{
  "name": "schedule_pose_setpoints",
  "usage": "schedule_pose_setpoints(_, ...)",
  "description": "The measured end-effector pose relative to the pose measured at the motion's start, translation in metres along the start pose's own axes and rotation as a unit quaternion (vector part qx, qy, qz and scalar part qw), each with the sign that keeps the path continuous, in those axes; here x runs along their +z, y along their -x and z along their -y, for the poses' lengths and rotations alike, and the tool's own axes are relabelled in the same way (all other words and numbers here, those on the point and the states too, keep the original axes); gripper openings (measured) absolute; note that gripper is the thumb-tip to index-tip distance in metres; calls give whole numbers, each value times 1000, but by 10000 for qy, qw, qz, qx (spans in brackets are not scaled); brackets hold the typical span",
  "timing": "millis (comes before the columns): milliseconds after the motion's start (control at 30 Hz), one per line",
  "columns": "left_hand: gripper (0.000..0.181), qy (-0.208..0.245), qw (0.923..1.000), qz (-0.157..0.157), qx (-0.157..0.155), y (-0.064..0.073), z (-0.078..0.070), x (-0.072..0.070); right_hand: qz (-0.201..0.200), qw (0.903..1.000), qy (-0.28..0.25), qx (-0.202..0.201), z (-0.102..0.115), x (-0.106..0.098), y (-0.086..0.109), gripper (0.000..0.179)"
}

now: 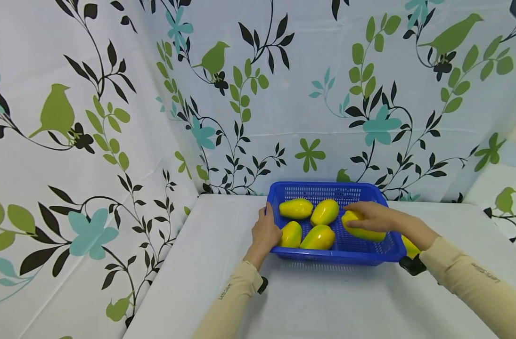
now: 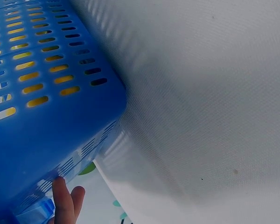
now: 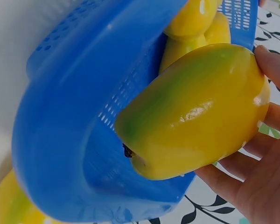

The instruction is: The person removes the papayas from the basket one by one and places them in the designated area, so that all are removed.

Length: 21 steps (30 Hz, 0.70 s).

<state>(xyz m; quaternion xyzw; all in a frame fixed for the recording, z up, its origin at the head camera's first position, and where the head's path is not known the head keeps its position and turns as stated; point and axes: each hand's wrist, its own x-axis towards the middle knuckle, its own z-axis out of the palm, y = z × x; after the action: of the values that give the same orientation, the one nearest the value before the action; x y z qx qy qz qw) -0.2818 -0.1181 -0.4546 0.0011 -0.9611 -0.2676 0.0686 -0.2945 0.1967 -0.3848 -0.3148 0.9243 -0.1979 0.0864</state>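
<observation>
A blue perforated plastic basket (image 1: 325, 255) stands on the white table with several yellow mangoes in its left half, among them a front mango (image 1: 319, 237). My left hand (image 1: 264, 233) grips the basket's left rim; in the left wrist view its fingers (image 2: 63, 200) lie along the basket wall. Over the right half of the basket, my right hand (image 1: 376, 216) holds another mango (image 1: 370, 234). Seen from the right wrist, this yellow-green mango (image 3: 196, 112) lies between thumb and fingers, its dark stem end pointing away from the palm.
One more mango (image 1: 410, 246) lies on the table just outside the basket's right end, partly hidden by the right wrist. A curtain (image 1: 308, 108) printed with leaves and birds hangs behind the table (image 1: 334, 301) and along its left side.
</observation>
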Motion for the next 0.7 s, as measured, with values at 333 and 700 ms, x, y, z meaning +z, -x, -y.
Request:
schedule_pose_setpoints(333,82,46,10000,17,-5,-1,-1,0,-93,9999,-26,45,-1,-11,7,57)
schedule_pose_setpoints(700,83,12,10000,74,-63,-1,0,0,-325,9993,113,116,-2,-25,12,58)
